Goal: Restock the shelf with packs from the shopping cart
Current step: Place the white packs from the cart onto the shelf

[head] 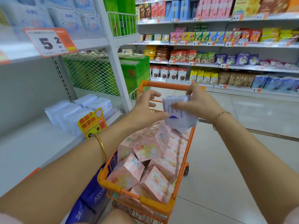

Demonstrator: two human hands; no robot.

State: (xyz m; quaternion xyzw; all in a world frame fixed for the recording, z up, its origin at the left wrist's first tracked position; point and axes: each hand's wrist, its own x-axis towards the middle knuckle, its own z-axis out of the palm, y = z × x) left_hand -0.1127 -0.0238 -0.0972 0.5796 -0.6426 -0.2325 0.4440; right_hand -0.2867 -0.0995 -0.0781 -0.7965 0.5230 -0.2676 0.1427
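Both hands meet above the cart (pixel 181 165): the right hand (pixel 200 102) grips a pale pack (pixel 178 112), blurred by motion, while the left hand (pixel 147 107) spreads its fingers against the pack's near edge. Pink boxes (pixel 145 160) fill the cart below. White packs (pixel 77 110) lie on the shelf (pixel 32 143) at left.

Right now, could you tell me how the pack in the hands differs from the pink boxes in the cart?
The held pack is white-blue, soft and crumpled, lifted above the cart; the pink boxes are rigid, printed, and lie jumbled inside the orange cart. The pack is single, the boxes many. Both show barcodes.
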